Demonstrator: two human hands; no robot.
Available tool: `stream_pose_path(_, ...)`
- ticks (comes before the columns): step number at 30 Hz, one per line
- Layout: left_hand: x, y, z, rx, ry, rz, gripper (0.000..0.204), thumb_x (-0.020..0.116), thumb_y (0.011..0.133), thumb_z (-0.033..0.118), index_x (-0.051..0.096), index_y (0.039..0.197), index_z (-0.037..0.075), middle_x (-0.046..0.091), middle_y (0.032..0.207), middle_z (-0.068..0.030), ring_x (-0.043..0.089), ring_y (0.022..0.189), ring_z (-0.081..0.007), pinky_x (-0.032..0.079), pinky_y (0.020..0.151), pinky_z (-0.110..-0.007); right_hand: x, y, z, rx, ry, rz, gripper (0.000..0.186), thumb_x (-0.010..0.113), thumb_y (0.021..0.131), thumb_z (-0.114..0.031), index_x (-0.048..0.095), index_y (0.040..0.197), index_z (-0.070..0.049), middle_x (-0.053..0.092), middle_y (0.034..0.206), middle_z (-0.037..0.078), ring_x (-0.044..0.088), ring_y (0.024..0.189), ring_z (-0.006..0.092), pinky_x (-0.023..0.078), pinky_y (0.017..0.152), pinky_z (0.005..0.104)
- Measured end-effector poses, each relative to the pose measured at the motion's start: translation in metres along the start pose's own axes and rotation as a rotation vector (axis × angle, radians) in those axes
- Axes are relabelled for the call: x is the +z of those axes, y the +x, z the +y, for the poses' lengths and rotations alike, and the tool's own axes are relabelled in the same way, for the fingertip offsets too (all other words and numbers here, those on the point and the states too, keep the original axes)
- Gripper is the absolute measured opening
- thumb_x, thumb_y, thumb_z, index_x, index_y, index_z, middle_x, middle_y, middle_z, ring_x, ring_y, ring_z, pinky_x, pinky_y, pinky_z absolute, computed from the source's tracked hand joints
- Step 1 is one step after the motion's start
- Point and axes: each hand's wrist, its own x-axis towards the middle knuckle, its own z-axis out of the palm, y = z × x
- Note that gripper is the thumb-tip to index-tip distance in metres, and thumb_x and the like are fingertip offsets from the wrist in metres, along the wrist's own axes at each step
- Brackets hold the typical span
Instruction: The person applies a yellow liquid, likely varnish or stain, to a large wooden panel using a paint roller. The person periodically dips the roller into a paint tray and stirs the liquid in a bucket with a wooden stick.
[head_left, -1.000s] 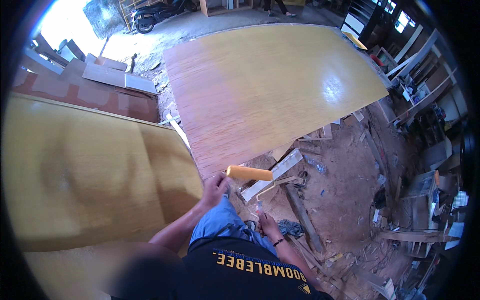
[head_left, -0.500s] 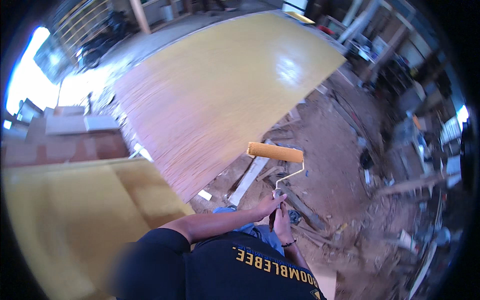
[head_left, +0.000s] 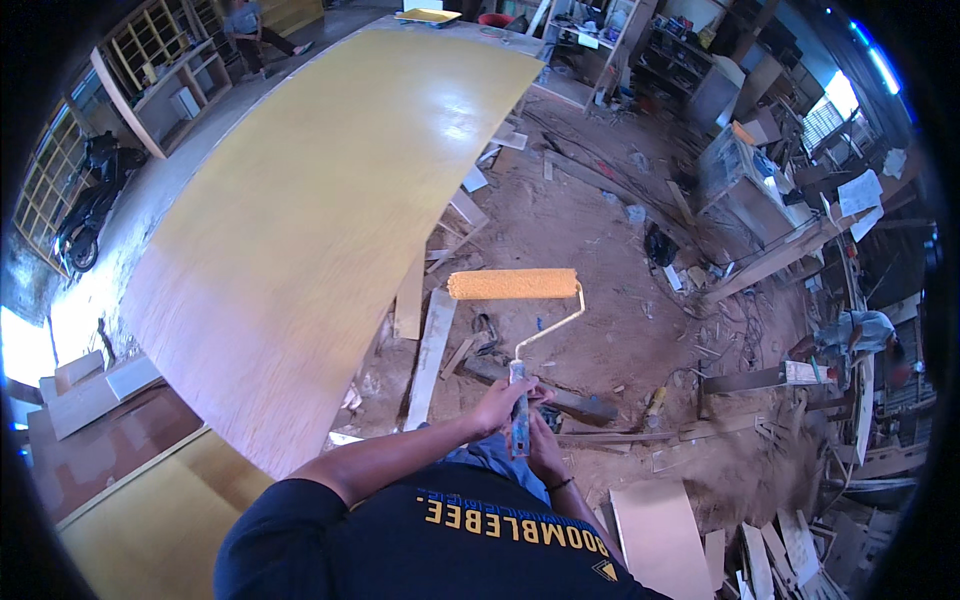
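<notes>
Most of the large board [head_left: 320, 190], stretching from nine to eleven o'clock of the hands, carries a yellow coat, shiny toward its far end. Its near end, at nine o'clock, is paler and pinkish with the grain showing, so I judge that stretch thinly covered or left to do; the change of colour is gradual. A second board [head_left: 170, 520] at eight o'clock looks yellow wherever it shows, though part is cut off from view.

The roller [head_left: 513, 284] is raised at twelve o'clock, clear of both boards, its sleeve orange-yellow, so coating seems paused. The left hand [head_left: 497, 406] has its fingers closed on the handle. The right hand [head_left: 543, 450] is right at the handle's five o'clock side; I cannot tell how far its fingers close. Just short of twelve o'clock, beyond the glossy end, sits a yellow tray [head_left: 427, 15].
</notes>
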Motion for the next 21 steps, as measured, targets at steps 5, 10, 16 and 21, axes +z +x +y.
stream_pose_path(5, 0.041, 0.092, 0.018, -0.034, -0.138, -0.035, 0.036, 0.047, 0.105, 0.025, 0.061, 0.11, -0.008, 0.068, 0.112, -0.0192, 0.061, 0.122, -0.0321, 0.045, 0.11, -0.041, -0.078, 0.067, -0.027, -0.102, 0.123, -0.003, 0.029, 0.044, 0.109, -0.028, 0.053, 0.128, -0.007, 0.066, 0.101, 0.005, 0.066, 0.085, 0.0126, 0.056, 0.073, 0.0293)
stream_pose_path(10, 0.077, 0.166, 0.047, -0.135, -0.193, -0.085, 0.04, 0.049, 0.104, 0.029, 0.061, 0.113, -0.008, 0.066, 0.118, -0.0196, 0.06, 0.124, -0.0305, 0.045, 0.11, -0.041, -0.133, 0.105, -0.098, -0.109, 0.045, 0.003, 0.028, 0.045, 0.109, -0.025, 0.056, 0.126, -0.006, 0.063, 0.114, 0.001, 0.061, 0.1, 0.0088, 0.052, 0.087, 0.0281)
stream_pose_path(16, 0.121, 0.241, 0.093, -0.102, -0.206, -0.219, 0.035, 0.05, 0.104, 0.032, 0.059, 0.109, -0.002, 0.065, 0.117, -0.0172, 0.06, 0.124, -0.029, 0.042, 0.112, -0.039, -0.181, 0.138, -0.165, -0.174, 0.018, 0.034, 0.022, 0.05, 0.107, -0.021, 0.055, 0.123, -0.006, 0.061, 0.113, 0.002, 0.061, 0.103, 0.0125, 0.055, 0.088, 0.034)
stream_pose_path(21, 0.134, 0.307, 0.136, -0.147, -0.201, -0.224, 0.029, 0.049, 0.104, 0.028, 0.058, 0.102, 0.0, 0.066, 0.112, -0.015, 0.06, 0.123, -0.029, 0.041, 0.114, -0.041, -0.204, 0.189, -0.217, -0.232, 0.053, 0.034, 0.012, 0.053, 0.105, -0.016, 0.056, 0.112, -0.006, 0.06, 0.106, 0.001, 0.059, 0.095, 0.0098, 0.053, 0.08, 0.0295)
